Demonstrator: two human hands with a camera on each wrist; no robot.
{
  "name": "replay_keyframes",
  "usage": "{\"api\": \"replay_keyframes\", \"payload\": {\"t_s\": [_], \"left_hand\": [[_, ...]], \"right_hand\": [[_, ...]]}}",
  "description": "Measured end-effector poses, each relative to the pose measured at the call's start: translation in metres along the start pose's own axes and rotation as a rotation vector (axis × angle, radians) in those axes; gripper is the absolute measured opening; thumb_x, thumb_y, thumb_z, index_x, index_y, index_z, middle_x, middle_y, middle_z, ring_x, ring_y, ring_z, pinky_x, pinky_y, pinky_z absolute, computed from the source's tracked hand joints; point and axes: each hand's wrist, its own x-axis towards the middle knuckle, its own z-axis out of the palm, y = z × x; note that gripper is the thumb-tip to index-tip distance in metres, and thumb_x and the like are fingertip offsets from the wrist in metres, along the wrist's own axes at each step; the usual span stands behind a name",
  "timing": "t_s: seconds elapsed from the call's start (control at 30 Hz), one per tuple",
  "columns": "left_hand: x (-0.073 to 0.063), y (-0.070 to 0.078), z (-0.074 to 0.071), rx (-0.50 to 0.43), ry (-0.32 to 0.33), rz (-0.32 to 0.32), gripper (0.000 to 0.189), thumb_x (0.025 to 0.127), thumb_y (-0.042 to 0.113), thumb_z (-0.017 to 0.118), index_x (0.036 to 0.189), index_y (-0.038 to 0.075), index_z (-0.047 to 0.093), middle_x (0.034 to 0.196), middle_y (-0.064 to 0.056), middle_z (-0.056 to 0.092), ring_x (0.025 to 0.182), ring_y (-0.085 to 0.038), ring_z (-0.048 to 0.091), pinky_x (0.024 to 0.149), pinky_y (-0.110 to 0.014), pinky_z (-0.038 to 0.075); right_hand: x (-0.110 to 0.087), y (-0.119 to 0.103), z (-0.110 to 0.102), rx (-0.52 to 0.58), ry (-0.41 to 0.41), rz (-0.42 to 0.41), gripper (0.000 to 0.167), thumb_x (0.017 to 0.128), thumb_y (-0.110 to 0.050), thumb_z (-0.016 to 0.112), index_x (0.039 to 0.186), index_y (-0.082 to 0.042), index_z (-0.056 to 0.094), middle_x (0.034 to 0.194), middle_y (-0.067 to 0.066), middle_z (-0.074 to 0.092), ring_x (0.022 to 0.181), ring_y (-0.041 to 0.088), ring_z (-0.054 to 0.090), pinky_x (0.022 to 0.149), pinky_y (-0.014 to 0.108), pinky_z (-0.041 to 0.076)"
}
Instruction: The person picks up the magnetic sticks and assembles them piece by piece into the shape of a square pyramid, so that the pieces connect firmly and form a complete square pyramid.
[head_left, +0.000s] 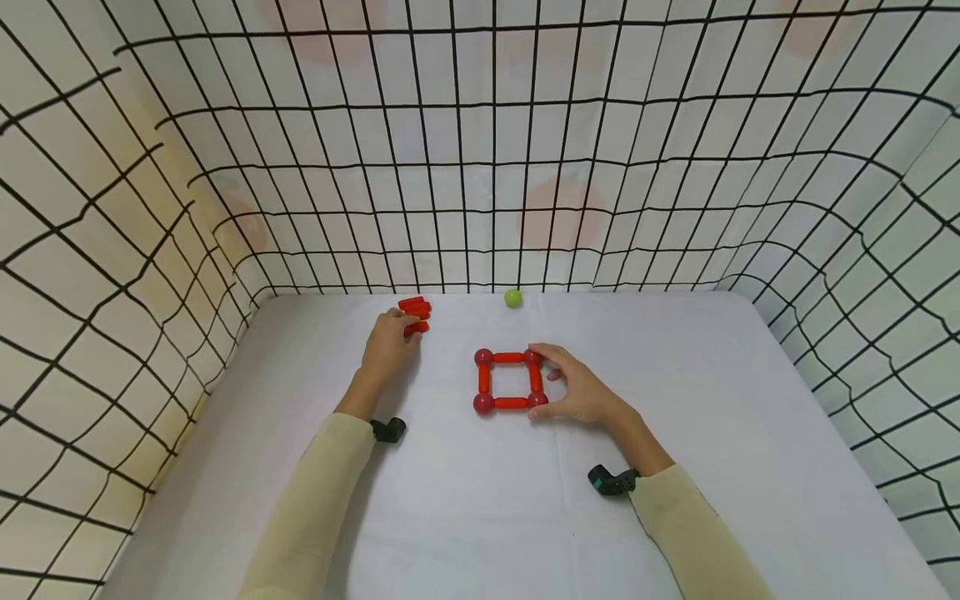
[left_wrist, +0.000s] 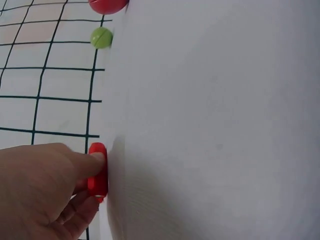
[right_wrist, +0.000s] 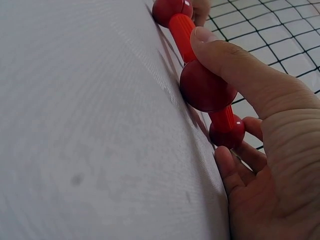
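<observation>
At the back left, my left hand (head_left: 386,346) pinches a red rod (left_wrist: 100,172) between thumb and fingers, close over the cloth. Several more red rods (head_left: 415,305) lie just beyond its fingertips in the head view. Mid-table lies a square frame (head_left: 511,403) of red rods joined by dark red balls at the corners. My right hand (head_left: 587,393) grips its right side, thumb at the near corner ball (right_wrist: 207,87) and fingers at the far corner ball (right_wrist: 227,132).
A small green ball (head_left: 513,297) sits at the table's back edge, beyond the square frame. White cloth (head_left: 480,508) covers the table. Black-lined netting (head_left: 495,150) rises along the back and both sides. A wrist camera (head_left: 612,481) is strapped to each arm.
</observation>
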Motion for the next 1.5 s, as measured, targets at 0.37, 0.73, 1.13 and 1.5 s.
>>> {"api": "replay_keyframes", "payload": {"t_s": [0.37, 0.73, 1.13, 1.5], "left_hand": [[-0.018, 0.005, 0.002, -0.097, -0.024, -0.001, 0.033, 0.097, 0.016, 0.073, 0.128, 0.007, 0.069, 0.116, -0.013, 0.07, 0.107, -0.029, 0.057, 0.097, -0.042, 0.055], [-0.036, 0.015, 0.005, -0.394, -0.085, 0.082, 0.032, 0.097, 0.021, 0.073, 0.128, 0.017, 0.073, 0.118, -0.003, 0.076, 0.106, -0.022, 0.072, 0.096, -0.04, 0.06], [-0.057, 0.046, 0.003, -0.623, -0.34, 0.263, 0.035, 0.095, 0.023, 0.076, 0.129, 0.015, 0.071, 0.116, 0.0, 0.076, 0.113, -0.019, 0.071, 0.095, -0.036, 0.06], [-0.063, 0.058, 0.008, -0.587, -0.459, 0.333, 0.034, 0.095, 0.02, 0.075, 0.129, 0.015, 0.072, 0.12, -0.001, 0.075, 0.117, -0.02, 0.069, 0.094, -0.032, 0.059]], "right_hand": [[0.001, -0.001, 0.0, -0.002, -0.007, 0.014, 0.11, 0.069, -0.049, 0.094, 0.159, -0.032, 0.034, 0.162, 0.0, 0.038, 0.125, 0.03, 0.053, 0.104, 0.05, 0.054], [0.002, 0.0, 0.0, -0.001, -0.01, 0.024, 0.109, 0.07, -0.049, 0.094, 0.159, -0.034, 0.034, 0.163, -0.001, 0.036, 0.127, 0.031, 0.053, 0.104, 0.05, 0.054], [0.002, 0.001, -0.001, 0.003, -0.014, 0.017, 0.108, 0.07, -0.048, 0.094, 0.159, -0.033, 0.034, 0.162, 0.0, 0.037, 0.127, 0.031, 0.054, 0.104, 0.05, 0.054], [0.001, -0.005, -0.004, 0.013, -0.021, 0.007, 0.111, 0.069, -0.048, 0.095, 0.16, -0.029, 0.034, 0.163, -0.001, 0.036, 0.126, 0.031, 0.054, 0.105, 0.051, 0.052]]}}
